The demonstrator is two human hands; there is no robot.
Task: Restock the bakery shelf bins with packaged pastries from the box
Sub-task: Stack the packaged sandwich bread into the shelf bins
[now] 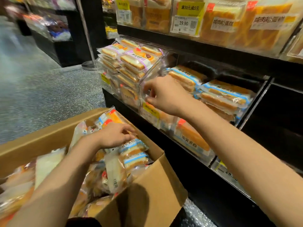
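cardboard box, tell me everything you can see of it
The brown corrugated cardboard box sits low in front of the black shelf unit, top open, flaps folded outward. It is heaped with clear-wrapped pastry packets, some blue-striped, some with orange-red corners. The left hand rests on the packets inside. What it stands on is hidden.

Your box (pixel 152 182) was plain brown cardboard; the pastries (pixel 134 154) in it wore blue-and-white striped wrappers, the left bin's packs (pixel 139 60) purple-and-white, and the price tags (pixel 190 9) were yellow.
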